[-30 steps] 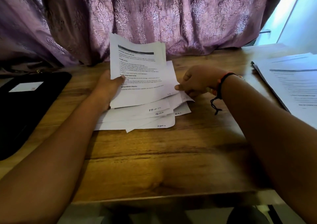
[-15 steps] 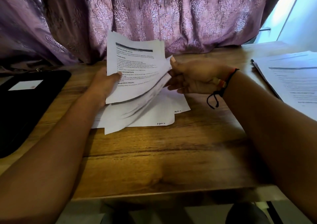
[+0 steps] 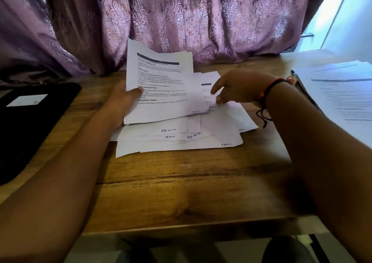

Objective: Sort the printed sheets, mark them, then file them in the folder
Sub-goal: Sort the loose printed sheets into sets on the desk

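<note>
My left hand [image 3: 120, 101] grips a small bundle of printed sheets [image 3: 161, 85] by its left edge, thumb on the front page, tilting it up off the table. Under it lies a loose fan of more sheets [image 3: 181, 140] with handwritten page numbers at their lower corners. My right hand [image 3: 237, 89] reaches over the right part of that fan, fingers spread and relaxed, fingertips touching a sheet with a dark header bar [image 3: 207, 85]. The black folder [image 3: 30, 121] with a white label lies flat at the left edge of the table.
A second stack of printed sheets [image 3: 342, 97] lies at the right, with a pen tip showing at its near-left corner. A purple patterned curtain [image 3: 181, 21] hangs right behind the wooden table [image 3: 181, 192]. The table's front edge is close to me.
My right hand let go of the sheets it had lifted against the held bundle, and they dropped back onto the fan. It now reaches low, fingers spread. The left hand kept its hold.
</note>
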